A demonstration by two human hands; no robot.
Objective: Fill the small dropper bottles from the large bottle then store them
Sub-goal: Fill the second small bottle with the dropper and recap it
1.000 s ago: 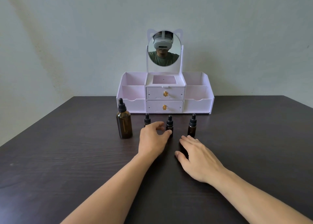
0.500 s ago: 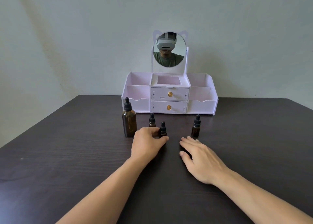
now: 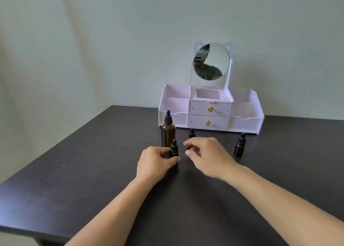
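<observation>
Our left hand (image 3: 155, 163) grips a small dropper bottle (image 3: 174, 150) on the dark table (image 3: 74, 171), just before the large amber bottle (image 3: 168, 132), steadying it. Our right hand (image 3: 208, 156) hovers, fingers curled and empty, apparently poised to unscrew its cap.

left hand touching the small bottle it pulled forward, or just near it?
Touching. Head view: left hand grips the small dropper bottle, thumb and fingers wrapped around its base.

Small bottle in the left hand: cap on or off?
On. The small bottle the left hand grips stands upright on the table, black dropper cap seated.
</observation>
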